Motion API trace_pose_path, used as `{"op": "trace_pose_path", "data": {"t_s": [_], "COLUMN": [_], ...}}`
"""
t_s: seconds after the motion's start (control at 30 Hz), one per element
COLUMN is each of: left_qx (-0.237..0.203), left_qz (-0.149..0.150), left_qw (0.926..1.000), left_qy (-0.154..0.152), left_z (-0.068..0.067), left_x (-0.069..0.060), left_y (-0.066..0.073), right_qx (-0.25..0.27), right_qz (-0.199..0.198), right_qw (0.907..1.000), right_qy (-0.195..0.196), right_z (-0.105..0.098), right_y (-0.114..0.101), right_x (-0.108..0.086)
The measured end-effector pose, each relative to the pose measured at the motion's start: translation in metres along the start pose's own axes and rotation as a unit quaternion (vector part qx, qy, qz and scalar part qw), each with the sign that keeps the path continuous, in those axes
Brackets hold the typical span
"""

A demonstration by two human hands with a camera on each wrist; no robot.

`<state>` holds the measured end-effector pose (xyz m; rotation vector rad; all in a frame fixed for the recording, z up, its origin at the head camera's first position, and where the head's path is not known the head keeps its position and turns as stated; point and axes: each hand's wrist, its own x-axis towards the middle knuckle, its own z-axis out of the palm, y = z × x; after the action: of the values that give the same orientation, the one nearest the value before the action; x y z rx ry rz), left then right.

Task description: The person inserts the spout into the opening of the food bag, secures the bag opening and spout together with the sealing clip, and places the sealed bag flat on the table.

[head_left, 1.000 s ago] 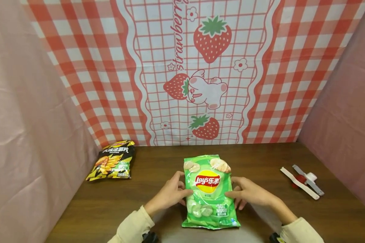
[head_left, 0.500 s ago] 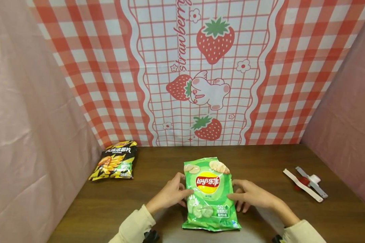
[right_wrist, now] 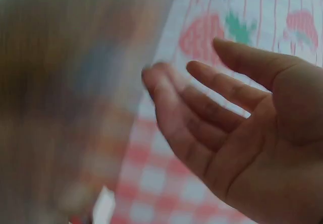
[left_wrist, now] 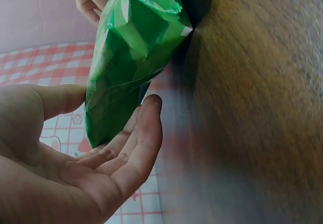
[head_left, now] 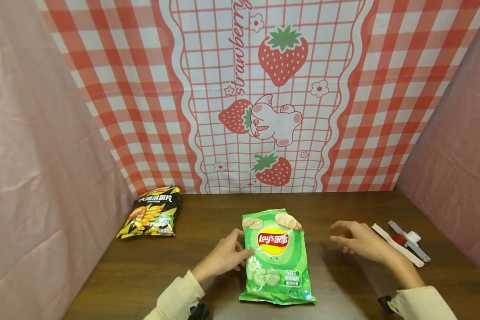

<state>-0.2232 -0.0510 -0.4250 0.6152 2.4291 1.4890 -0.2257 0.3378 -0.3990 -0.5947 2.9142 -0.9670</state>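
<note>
A green Lay's chip bag [head_left: 278, 262] lies on the table, face up, in the middle of the head view. My left hand [head_left: 224, 255] holds its left edge, thumb on the front and fingers at the back. The left wrist view shows the green chip bag [left_wrist: 131, 52] between that thumb and the fingers. Apart from the bag, to its right, my right hand [head_left: 360, 242] is in the air with nothing in it. In the right wrist view the right hand [right_wrist: 227, 118] has its fingers loosely spread.
At the right lie two long slim clips, a white clip [head_left: 400, 246] with a red part and a grey clip [head_left: 414, 242] with a white part. A black-and-yellow chip bag [head_left: 152, 211] lies at the back left. Checked cloth [head_left: 240, 169] hangs behind the table.
My right hand has let go of the green chip bag's right edge and moved right, toward the clips. The left hand and the bag stay about where they were.
</note>
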Motion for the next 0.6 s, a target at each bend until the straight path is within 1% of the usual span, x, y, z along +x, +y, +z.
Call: {"op": "trace_pose_path", "data": {"t_s": [0.03, 0.1, 0.17, 0.2, 0.27, 0.33, 0.37, 0.43, 0.5, 0.6], "left_qx": [0.007, 0.020, 0.036, 0.048, 0.086, 0.127, 0.147, 0.177, 0.189, 0.197], "left_qz": [0.000, 0.003, 0.007, 0.010, 0.023, 0.036, 0.042, 0.056, 0.067, 0.087], "left_qw": [1.0000, 0.9998, 0.9991, 0.9984, 0.9948, 0.9887, 0.9848, 0.9772, 0.9726, 0.9673], "left_qy": [0.002, 0.009, 0.022, 0.029, 0.050, 0.072, 0.083, 0.104, 0.118, 0.134], "left_z": [0.000, -0.001, -0.002, -0.003, -0.003, -0.003, -0.002, -0.001, -0.001, 0.000], "left_x": [0.000, -0.002, -0.002, -0.003, -0.004, -0.006, -0.006, -0.008, -0.009, -0.010], "left_y": [0.000, 0.001, 0.003, 0.004, 0.006, 0.008, 0.009, 0.012, 0.015, 0.020], "right_qx": [-0.041, -0.113, -0.154, -0.161, -0.169, -0.169, -0.173, -0.175, -0.177, -0.178], "right_qz": [0.003, 0.016, 0.034, 0.045, 0.067, 0.083, 0.084, 0.093, 0.100, 0.107], "right_qw": [0.9989, 0.9913, 0.9829, 0.9808, 0.9782, 0.9774, 0.9766, 0.9763, 0.9759, 0.9755], "right_qy": [0.025, 0.066, 0.095, 0.100, 0.100, 0.096, 0.096, 0.086, 0.079, 0.072], "right_z": [-0.007, -0.022, -0.036, -0.042, -0.053, -0.060, -0.063, -0.067, -0.070, -0.071], "right_y": [0.006, 0.020, 0.034, 0.040, 0.053, 0.065, 0.070, 0.080, 0.086, 0.090], "right_x": [-0.003, -0.011, -0.018, -0.021, -0.028, -0.035, -0.038, -0.042, -0.044, -0.045]}}
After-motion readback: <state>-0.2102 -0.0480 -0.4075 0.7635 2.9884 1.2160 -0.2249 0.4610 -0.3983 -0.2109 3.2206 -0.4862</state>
